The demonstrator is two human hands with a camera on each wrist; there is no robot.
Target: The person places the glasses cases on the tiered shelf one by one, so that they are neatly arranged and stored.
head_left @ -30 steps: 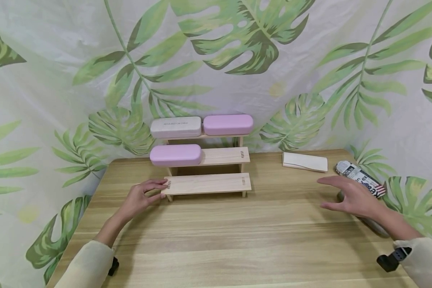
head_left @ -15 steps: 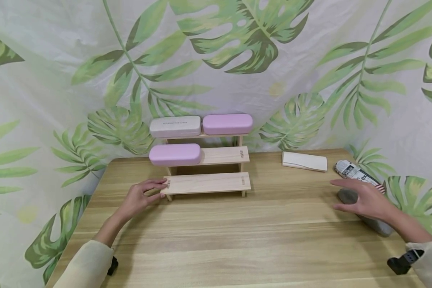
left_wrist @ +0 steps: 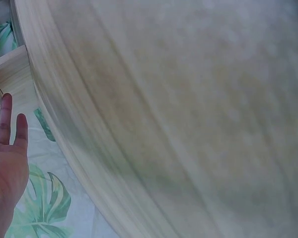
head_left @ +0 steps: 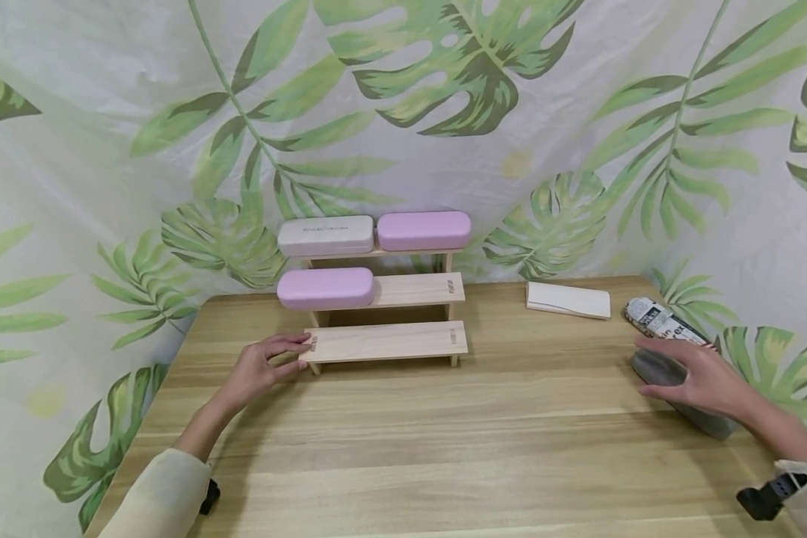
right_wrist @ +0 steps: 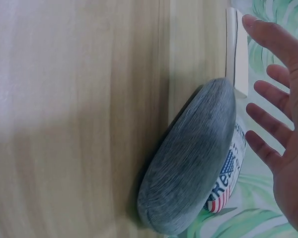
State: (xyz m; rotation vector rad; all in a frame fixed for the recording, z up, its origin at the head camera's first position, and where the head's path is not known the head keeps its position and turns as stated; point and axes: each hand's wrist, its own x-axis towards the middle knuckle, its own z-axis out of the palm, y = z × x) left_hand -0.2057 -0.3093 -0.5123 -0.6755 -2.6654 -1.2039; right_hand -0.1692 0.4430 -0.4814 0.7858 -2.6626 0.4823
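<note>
Head view shows us the left hand (head_left: 255, 372) at the wooden rack (head_left: 386, 342), its thumb and fingers holding the left end of the lowest tier. Our right hand (head_left: 702, 377) hovers over the gray case (right_wrist: 188, 163) on the right side of the desk (head_left: 444, 448), thumb and fingers well parted in a wide curve with nothing in their hold. From the right wrist we see a gap between this hand and the case. Just beyond the gray case lies a printed case (head_left: 655, 314), partly covered by the hand in the head view. We see a white case (head_left: 568, 300) farther left, near the desk's back edge, between the printed case and the rack. On the rack's top tier, a pale case (head_left: 326, 236) sits left of a pink case (head_left: 424, 231); a second pink case (head_left: 326, 288) rests on the left of the middle tier. Leaf-patterned cloth (head_left: 545, 149) hangs behind.
</note>
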